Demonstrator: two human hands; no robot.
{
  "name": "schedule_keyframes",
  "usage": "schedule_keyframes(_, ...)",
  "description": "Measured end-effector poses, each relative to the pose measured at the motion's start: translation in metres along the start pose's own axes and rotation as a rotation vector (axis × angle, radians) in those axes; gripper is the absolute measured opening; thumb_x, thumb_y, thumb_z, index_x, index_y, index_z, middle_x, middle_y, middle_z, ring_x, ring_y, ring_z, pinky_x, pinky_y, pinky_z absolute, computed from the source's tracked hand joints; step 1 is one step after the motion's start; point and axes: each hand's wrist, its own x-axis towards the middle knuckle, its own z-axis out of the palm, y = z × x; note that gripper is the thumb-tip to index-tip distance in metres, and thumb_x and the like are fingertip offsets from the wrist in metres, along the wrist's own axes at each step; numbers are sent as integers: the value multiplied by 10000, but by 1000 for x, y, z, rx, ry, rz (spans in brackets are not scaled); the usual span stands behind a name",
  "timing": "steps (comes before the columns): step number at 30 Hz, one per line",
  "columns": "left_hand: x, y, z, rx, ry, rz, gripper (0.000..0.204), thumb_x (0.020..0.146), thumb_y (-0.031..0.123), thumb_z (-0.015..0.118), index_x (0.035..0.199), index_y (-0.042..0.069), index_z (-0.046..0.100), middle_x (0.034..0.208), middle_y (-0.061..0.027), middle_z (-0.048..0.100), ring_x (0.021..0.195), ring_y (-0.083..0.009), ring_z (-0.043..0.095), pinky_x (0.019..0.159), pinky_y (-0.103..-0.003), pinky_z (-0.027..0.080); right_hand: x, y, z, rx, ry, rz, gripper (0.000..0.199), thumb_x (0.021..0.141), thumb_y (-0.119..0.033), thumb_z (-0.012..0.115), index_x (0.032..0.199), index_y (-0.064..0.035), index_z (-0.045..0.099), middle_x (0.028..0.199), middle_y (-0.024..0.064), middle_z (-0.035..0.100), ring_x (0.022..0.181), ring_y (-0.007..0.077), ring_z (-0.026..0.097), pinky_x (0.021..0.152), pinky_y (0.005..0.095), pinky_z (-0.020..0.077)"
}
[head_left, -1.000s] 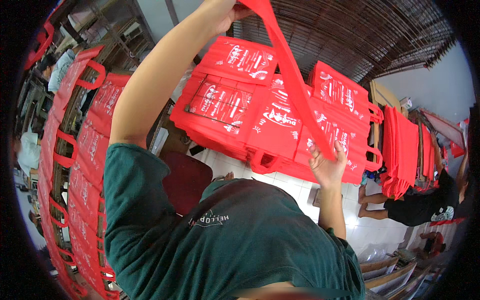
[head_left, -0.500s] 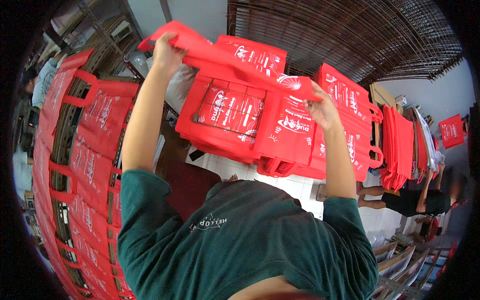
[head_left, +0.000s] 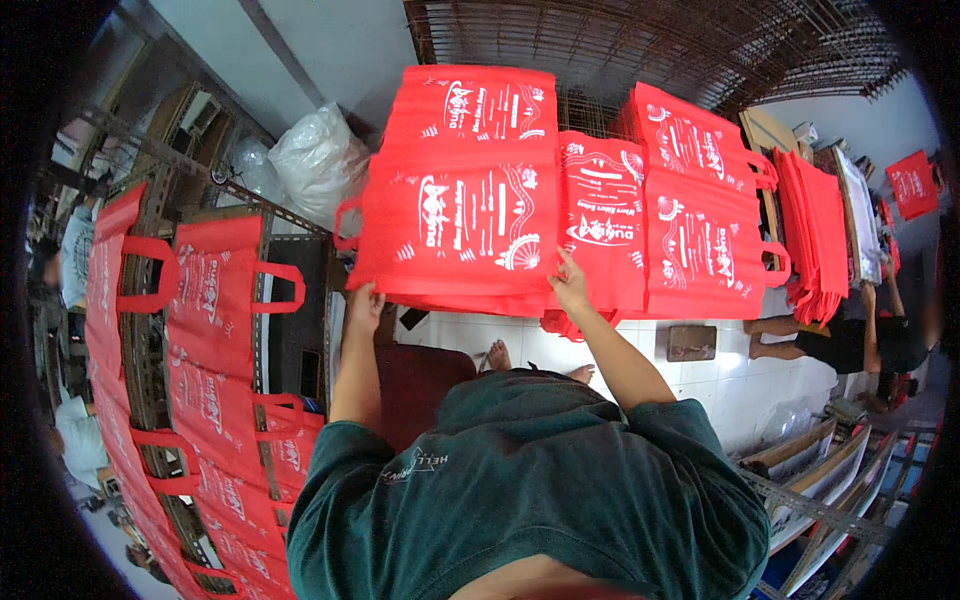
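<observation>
A flat red tote bag point(head_left: 480, 215) with white print lies over a pile of similar red bags. My left hand point(head_left: 366, 304) pinches its near left corner, and my right hand point(head_left: 570, 284) grips the near right corner. A loop handle of this bag sticks out at the left. Behind it lies another printed red bag point(head_left: 480, 105). Just right of my right hand, more red bags point(head_left: 602, 205) lie on the pile, some with the print turned round.
At left, red bags point(head_left: 210, 290) hang over a metal rack. White plastic sacks point(head_left: 320, 165) stand behind it. Rusty wire racks point(head_left: 650, 45) are at the back. To the right, red bags point(head_left: 815, 230) hang in a stack, near a person point(head_left: 870, 340) in dark clothes.
The bag I held raised and folded over is now spread flat on the pile, covering the wire grid. Both my hands have come down toward me to its near corners.
</observation>
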Motion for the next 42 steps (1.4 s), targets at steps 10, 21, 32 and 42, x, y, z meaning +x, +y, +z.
schedule_keyframes(10, -9, -10, 4, 103, 95, 52, 426, 746, 6, 649, 1110, 165, 493, 1104, -25, 517, 1015, -201, 500, 775, -300, 512, -12, 26, 15, -118, 149, -37, 515, 785, 65, 552, 1255, -109, 435, 998, 135, 525, 774, 141, 544, 657, 268, 477)
schedule_keyframes(21, -28, -10, 29, 124, 85, 87, 449, 775, 4, 631, 1157, 169, 461, 1152, -39, 506, 1015, -214, 527, 787, -331, 499, -18, 58, 20, -175, 362, -64, 135, 735, 16, 578, 865, -12, 601, 797, 169, 617, 697, 277, 617, 615, 357, 487)
schedule_keyframes(32, -5, -12, 3, 83, 182, 87, 604, 775, -34, 600, 1262, 214, 344, 1126, -74, 513, 1003, -235, 539, 785, -329, 517, -37, 29, 23, -367, 280, -47, 310, 724, -33, 548, 1026, -22, 621, 922, 202, 580, 829, 357, 584, 730, 422, 475)
schedule_keyframes(42, -5, -8, 3, 127, 209, 143, 610, 765, -45, 596, 1256, 209, 339, 1142, -96, 502, 1030, -266, 536, 798, -357, 512, -40, 37, 28, -413, 263, -165, 319, 716, -15, 553, 1028, 19, 614, 938, 191, 550, 886, 355, 557, 789, 409, 467)
